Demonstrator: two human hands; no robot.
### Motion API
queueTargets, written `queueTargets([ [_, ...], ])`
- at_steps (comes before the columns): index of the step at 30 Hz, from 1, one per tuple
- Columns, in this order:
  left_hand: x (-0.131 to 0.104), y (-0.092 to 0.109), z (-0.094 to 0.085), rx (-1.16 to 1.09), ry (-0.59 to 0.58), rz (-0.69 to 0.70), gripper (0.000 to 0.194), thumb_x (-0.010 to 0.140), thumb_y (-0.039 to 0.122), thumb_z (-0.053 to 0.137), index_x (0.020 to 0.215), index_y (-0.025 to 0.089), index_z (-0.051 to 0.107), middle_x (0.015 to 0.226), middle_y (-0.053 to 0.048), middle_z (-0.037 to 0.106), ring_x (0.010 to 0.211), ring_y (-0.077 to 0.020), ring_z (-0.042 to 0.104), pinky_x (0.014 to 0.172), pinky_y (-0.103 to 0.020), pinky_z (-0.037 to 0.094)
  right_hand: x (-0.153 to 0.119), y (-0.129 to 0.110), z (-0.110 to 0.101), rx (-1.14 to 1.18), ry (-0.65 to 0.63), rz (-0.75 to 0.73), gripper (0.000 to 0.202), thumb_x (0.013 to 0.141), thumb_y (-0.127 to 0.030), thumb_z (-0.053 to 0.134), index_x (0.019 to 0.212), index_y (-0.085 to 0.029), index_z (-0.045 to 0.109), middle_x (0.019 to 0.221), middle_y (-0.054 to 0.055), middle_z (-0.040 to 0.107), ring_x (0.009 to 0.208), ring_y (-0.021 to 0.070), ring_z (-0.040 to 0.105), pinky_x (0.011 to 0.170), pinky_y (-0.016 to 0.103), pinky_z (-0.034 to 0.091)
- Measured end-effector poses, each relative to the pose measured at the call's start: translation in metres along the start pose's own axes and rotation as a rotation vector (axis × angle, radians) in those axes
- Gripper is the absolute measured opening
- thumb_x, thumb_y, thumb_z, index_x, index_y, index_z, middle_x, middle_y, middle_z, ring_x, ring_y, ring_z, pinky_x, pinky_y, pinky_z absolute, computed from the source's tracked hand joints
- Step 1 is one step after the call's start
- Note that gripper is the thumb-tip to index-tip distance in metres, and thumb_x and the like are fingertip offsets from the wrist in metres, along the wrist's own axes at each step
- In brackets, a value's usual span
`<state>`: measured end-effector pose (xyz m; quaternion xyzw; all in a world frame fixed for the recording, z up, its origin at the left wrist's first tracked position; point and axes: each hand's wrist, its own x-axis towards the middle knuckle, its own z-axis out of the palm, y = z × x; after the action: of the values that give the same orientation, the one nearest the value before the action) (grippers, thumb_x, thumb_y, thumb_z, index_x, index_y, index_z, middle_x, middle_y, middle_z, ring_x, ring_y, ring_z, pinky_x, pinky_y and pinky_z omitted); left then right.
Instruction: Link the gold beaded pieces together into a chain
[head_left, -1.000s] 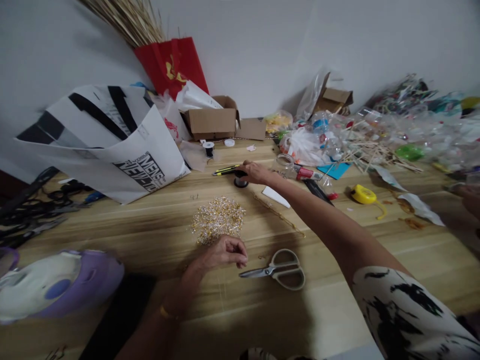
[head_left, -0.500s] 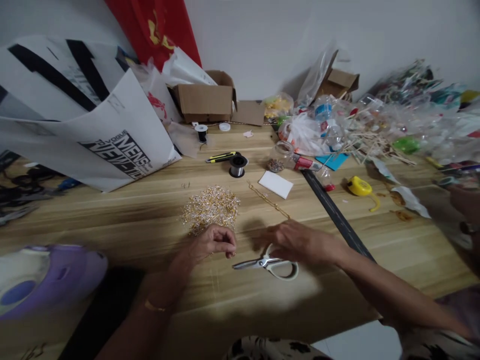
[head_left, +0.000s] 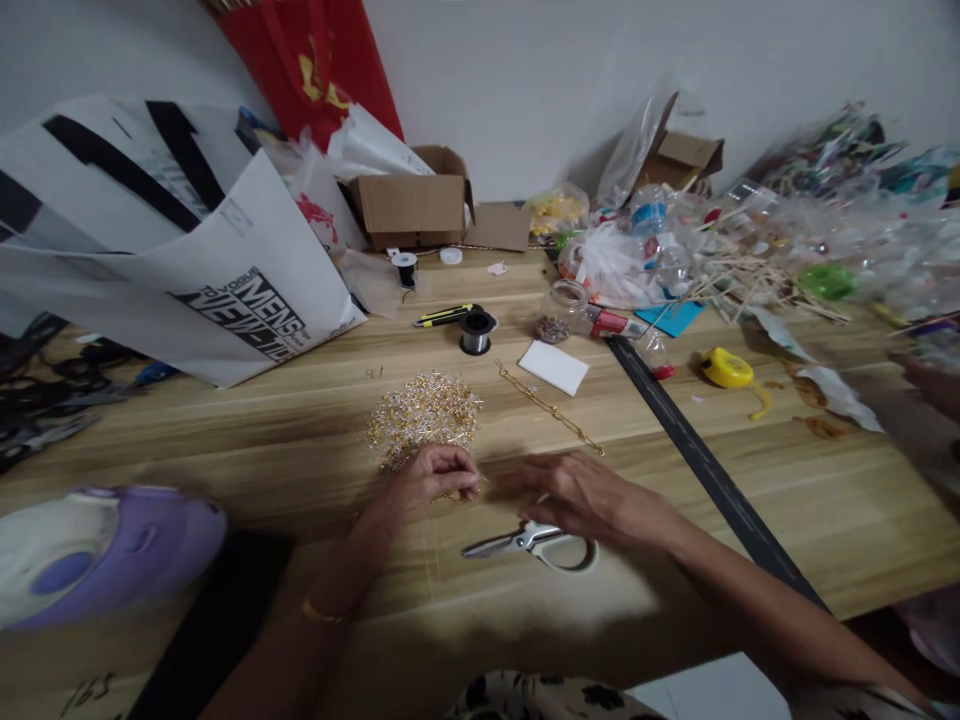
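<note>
My left hand [head_left: 448,474] is pinched at the near edge of a pile of gold and clear beaded pieces [head_left: 424,415], holding a thin gold-coloured piece whose end pokes out toward the right. Facing it, my right hand [head_left: 574,492] hovers over the handles of white-handled scissors [head_left: 536,542]; its fingertips are blurred, so what they hold, if anything, is unclear. A gold chain [head_left: 551,408] lies on the wood beyond my right hand, beside a white card [head_left: 553,367].
Behind are a wire spool [head_left: 475,332], a yellow-black cutter [head_left: 446,315], a jar of beads [head_left: 561,312] and a cardboard box [head_left: 412,205]. A yellow tape measure [head_left: 727,368] lies right; a purple-white device [head_left: 112,555] stands left. Another person's hand [head_left: 934,385] shows far right.
My left hand has shifted slightly right and up, and a thin piece now shows at its fingertips. My right hand has moved a little nearer me, uncovering the chain's end.
</note>
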<state>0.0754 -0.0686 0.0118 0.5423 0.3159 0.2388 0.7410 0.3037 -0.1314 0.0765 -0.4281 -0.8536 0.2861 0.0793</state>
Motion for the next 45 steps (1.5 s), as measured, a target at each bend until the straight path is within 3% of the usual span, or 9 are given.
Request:
queueTargets([
  [3, 0.0, 0.001, 0.001, 0.019, 0.013, 0.004, 0.022, 0.065, 0.031, 0.073, 0.066, 0.011, 0.062, 0.059, -0.001, 0.064, 0.054, -0.0101, 0.057, 0.056, -0.021, 0.045, 0.021, 0.0, 0.0, 0.116, 0.133, 0.006, 0.021, 0.084, -0.024, 0.057, 0.104, -0.018, 0.058, 0.09, 0.005, 0.061, 0.075, 0.0155, 0.058, 0.065, 0.025, 0.042],
  [9, 0.001, 0.004, 0.003, 0.031, 0.085, 0.016, 0.025, 0.064, 0.033, 0.073, 0.064, 0.011, 0.062, 0.054, -0.001, 0.062, 0.051, -0.01, 0.055, 0.055, -0.022, 0.044, 0.044, 0.01, 0.025, 0.406, 0.177, 0.001, 0.012, 0.084, -0.023, 0.056, 0.089, -0.015, 0.062, 0.073, 0.0, 0.06, 0.061, 0.0101, 0.051, 0.053, 0.019, 0.037],
  [20, 0.002, 0.002, 0.003, 0.041, 0.119, 0.011, 0.027, 0.064, 0.035, 0.073, 0.067, 0.011, 0.062, 0.057, -0.002, 0.063, 0.053, -0.0106, 0.057, 0.056, -0.022, 0.046, 0.052, 0.022, 0.042, 0.445, 0.291, 0.0, 0.012, 0.084, -0.02, 0.052, 0.079, -0.013, 0.06, 0.07, -0.001, 0.058, 0.06, 0.0093, 0.047, 0.055, 0.019, 0.035],
  [26, 0.005, 0.002, 0.004, 0.089, 0.2, 0.035, 0.026, 0.065, 0.035, 0.072, 0.066, 0.012, 0.06, 0.057, 0.0, 0.062, 0.053, -0.0105, 0.057, 0.057, -0.022, 0.047, 0.051, 0.023, 0.058, 0.505, 0.359, 0.007, 0.013, 0.086, -0.023, 0.05, 0.08, -0.015, 0.057, 0.067, -0.001, 0.054, 0.058, 0.0097, 0.046, 0.051, 0.018, 0.034],
  [34, 0.006, 0.0, 0.004, 0.119, 0.236, 0.02, 0.028, 0.062, 0.036, 0.074, 0.065, 0.012, 0.06, 0.057, 0.0, 0.062, 0.055, -0.011, 0.058, 0.058, -0.023, 0.047, 0.051, 0.023, 0.068, 0.279, 0.515, -0.168, 0.011, 0.09, -0.021, 0.045, 0.085, -0.017, 0.055, 0.077, 0.003, 0.059, 0.066, 0.0123, 0.053, 0.061, 0.022, 0.042],
  [39, 0.008, -0.004, 0.002, 0.102, 0.245, 0.012, 0.03, 0.058, 0.036, 0.077, 0.064, 0.012, 0.059, 0.057, 0.0, 0.061, 0.054, -0.0102, 0.057, 0.057, -0.022, 0.046, 0.049, 0.027, 0.07, 0.094, 0.468, -0.248, 0.014, 0.092, -0.021, 0.041, 0.095, -0.017, 0.055, 0.086, 0.007, 0.061, 0.078, 0.0153, 0.057, 0.069, 0.026, 0.045],
  [45, 0.009, -0.005, 0.001, 0.103, 0.261, 0.012, 0.032, 0.051, 0.033, 0.081, 0.062, 0.012, 0.059, 0.056, 0.002, 0.059, 0.054, -0.0091, 0.054, 0.055, -0.02, 0.043, 0.048, 0.027, 0.07, -0.031, 0.463, -0.277, 0.018, 0.094, -0.022, 0.039, 0.097, -0.016, 0.055, 0.086, 0.009, 0.061, 0.078, 0.016, 0.058, 0.069, 0.026, 0.046],
])
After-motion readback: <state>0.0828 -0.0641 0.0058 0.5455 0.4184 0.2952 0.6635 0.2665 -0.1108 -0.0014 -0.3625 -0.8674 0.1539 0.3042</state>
